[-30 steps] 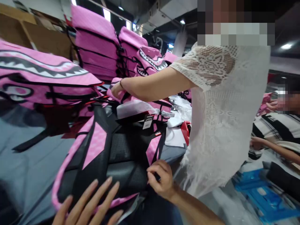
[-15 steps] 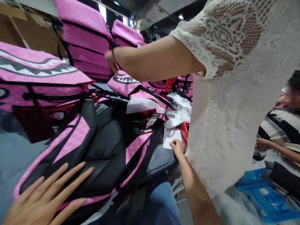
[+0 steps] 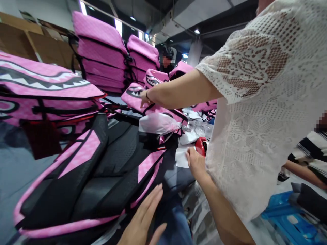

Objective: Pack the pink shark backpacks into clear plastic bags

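Note:
A black and pink backpack lies with its padded straps facing up on the surface before me. My left hand is off its lower right edge, fingers stretched out and holding nothing. My right hand is closed in a pinch at the edge of a small white paper sheet, right of the backpack. Just beyond the fingers is a red tape dispenser-like thing, partly hidden. A white plastic bag lies at the backpack's upper right.
At my right stands a co-worker in a white lace top, one arm reaching across to a pink backpack. Pink backpacks are stacked behind. Another with a shark-mouth print lies left. A blue plastic stool stands lower right.
My left hand has left the backpack's padded back and moved right. My right hand has shifted slightly, still at the paper. The co-worker's hand has come down onto a pink backpack.

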`<state>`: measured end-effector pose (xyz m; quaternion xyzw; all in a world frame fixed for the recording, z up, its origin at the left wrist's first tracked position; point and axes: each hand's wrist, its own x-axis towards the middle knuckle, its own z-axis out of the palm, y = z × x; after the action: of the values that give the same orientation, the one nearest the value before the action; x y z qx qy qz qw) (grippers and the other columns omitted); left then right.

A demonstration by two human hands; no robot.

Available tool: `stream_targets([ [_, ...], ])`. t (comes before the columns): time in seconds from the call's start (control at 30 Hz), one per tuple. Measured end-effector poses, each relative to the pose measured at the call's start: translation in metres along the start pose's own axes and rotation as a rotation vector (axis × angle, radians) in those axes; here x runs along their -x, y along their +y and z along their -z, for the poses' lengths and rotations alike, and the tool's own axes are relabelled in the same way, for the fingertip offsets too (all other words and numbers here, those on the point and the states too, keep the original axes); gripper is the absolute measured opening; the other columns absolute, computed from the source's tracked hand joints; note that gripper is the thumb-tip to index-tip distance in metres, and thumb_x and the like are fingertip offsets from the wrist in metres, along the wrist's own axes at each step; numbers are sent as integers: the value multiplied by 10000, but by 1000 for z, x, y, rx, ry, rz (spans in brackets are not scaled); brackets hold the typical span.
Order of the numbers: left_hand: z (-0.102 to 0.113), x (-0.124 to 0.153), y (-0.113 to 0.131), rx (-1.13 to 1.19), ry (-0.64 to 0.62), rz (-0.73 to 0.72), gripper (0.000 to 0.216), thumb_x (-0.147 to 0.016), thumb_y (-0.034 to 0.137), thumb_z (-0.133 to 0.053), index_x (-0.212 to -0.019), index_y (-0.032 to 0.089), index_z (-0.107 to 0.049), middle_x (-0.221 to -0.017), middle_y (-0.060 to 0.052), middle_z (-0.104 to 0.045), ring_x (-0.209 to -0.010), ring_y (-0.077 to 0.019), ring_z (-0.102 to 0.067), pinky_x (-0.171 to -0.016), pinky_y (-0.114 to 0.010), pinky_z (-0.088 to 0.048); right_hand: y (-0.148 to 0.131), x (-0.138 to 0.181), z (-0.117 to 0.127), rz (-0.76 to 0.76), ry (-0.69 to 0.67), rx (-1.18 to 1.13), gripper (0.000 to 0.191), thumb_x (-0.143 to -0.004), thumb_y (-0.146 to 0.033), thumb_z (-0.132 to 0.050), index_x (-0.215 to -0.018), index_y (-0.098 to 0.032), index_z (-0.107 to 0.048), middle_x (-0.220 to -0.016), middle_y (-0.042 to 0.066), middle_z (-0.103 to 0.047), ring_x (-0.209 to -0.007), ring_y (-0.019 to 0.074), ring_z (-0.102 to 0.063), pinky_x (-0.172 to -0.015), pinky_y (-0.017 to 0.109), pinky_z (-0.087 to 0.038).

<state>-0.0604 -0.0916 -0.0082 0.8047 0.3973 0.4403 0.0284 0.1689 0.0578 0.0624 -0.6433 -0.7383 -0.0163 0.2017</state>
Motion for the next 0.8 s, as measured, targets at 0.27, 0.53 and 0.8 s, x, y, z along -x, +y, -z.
stream_targets([
  [0.27,-53,-30,41,873,-23,724,435,-822,532,-704,-1105,208,-764,-983,-83,-767,-902,-257,-722,-812,-337,-599,-2,86,76,96,-622,-740,172,-845,-374,-691,-925,-223,-670,-663,-41,-616,-573,124,-528,-550,221,-349],
  [0.53,-37,-1,55,840,152,877,395,-833,570,-695,-911,199,-804,-773,-43,-746,-688,-191,-694,-595,-218,-554,-9,144,21,-292,-216,-974,312,-698,-495,-804,-731,-201,-708,-667,7,-641,-620,165,-556,-570,256,-416],
  [0.8,2,95,20,107,213,469,386,-963,233,-573,-1334,323,-624,-1275,0,-713,-1155,-163,-690,-1047,-223,-516,11,142,43,252,-363,-573,86,-886,-301,-672,-903,-299,-757,-747,43,-740,-610,209,-650,-567,292,-422],
])
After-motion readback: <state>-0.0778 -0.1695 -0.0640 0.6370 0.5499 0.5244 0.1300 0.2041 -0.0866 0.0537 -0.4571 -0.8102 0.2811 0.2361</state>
